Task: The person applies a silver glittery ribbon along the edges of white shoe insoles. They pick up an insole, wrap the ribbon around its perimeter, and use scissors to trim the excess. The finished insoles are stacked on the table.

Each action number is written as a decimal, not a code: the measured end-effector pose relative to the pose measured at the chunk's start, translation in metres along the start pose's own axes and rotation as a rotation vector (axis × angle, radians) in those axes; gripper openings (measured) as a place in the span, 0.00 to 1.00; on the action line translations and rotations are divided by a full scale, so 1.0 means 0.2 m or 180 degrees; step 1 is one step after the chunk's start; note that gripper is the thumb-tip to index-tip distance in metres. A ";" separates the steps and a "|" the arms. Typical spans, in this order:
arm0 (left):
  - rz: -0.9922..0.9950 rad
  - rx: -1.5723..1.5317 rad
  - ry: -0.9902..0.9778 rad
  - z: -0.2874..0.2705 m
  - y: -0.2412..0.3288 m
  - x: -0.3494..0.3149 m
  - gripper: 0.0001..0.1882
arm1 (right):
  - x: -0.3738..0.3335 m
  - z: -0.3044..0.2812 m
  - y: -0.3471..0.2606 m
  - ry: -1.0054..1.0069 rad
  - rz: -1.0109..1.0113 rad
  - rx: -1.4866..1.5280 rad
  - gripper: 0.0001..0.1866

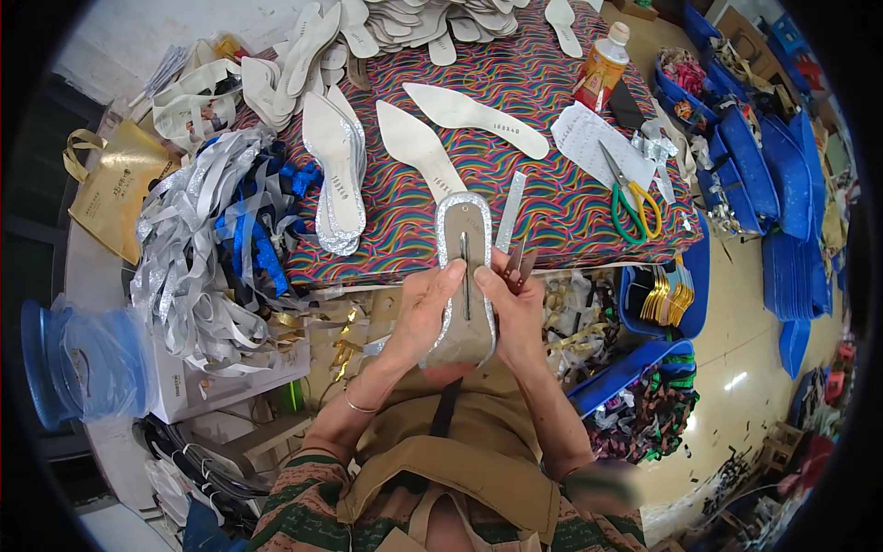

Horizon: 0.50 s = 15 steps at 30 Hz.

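At the table's near edge I hold a shoe insole point(475, 235) with its underside up, a dark metal strip running down its middle and silver glitter trim round its edge. My left hand point(425, 304) grips its left side, thumb on the face by the strip. From the right, my right hand point(517, 313) grips it likewise, and a small reddish-brown pointed tool point(521, 264) sticks out between its fingers; its kind is unclear. Beyond lie two white insoles point(418, 147) point(478, 118). A stack of silver-edged insoles point(338, 175) rests to the left, and a silver glitter strip point(509, 212) to the right.
Green-and-yellow-handled scissors point(633, 204) lie by a paper sheet point(593, 138) and a drink bottle point(602, 69). Many white insoles point(405, 23) are piled at the back. Silver ribbons point(198, 248) heap at left. Blue bins point(635, 382) of scraps stand at right.
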<state>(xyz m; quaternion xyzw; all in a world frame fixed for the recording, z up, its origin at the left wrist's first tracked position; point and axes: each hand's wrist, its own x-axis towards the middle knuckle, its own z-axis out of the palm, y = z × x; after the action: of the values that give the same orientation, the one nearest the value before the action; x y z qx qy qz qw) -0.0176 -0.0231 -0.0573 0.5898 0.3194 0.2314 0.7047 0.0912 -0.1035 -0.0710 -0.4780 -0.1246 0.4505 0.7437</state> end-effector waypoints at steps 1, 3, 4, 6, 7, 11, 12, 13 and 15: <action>0.0030 -0.0321 0.0098 0.00 0.03 0.01 0.27 | -0.01 0.02 0.00 0.0083 -0.0118 -0.0233 0.07; 0.0111 -0.0986 0.0298 0.01 0.10 0.03 0.27 | -0.09 0.00 0.02 0.0027 -0.0406 -0.0641 0.06; 0.0046 -0.1379 0.0218 0.00 0.12 0.06 0.27 | -0.12 -0.04 0.05 -0.0065 -0.0429 -0.0704 0.06; -0.0003 -0.1384 0.0000 -0.02 0.12 0.09 0.28 | -0.17 -0.06 0.07 -0.0111 -0.0664 -0.0930 0.10; -0.0030 -0.1382 -0.0107 -0.03 0.12 0.11 0.28 | -0.16 -0.06 0.07 -0.0062 -0.0762 -0.0932 0.10; -0.0311 -0.2118 -0.0813 0.02 0.12 0.05 0.31 | -0.09 -0.07 -0.01 -0.0004 -0.0890 -0.0736 0.10; -0.0284 -0.2123 -0.0994 -0.01 0.11 0.06 0.32 | -0.09 -0.06 -0.03 -0.0010 -0.0851 -0.0643 0.10; -0.0317 -0.2261 -0.0875 0.00 0.11 0.05 0.32 | -0.09 -0.07 -0.02 -0.0033 -0.0815 -0.0686 0.10; -0.0368 -0.2546 -0.0631 0.01 0.11 0.05 0.30 | -0.10 -0.10 0.04 -0.0090 -0.0746 -0.0783 0.11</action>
<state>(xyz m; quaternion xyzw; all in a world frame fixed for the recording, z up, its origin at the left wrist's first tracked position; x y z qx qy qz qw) -0.0081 -0.0122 -0.0371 0.2700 0.1676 0.2394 0.9174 0.0876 -0.1290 -0.0828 -0.5412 -0.2442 0.3487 0.7252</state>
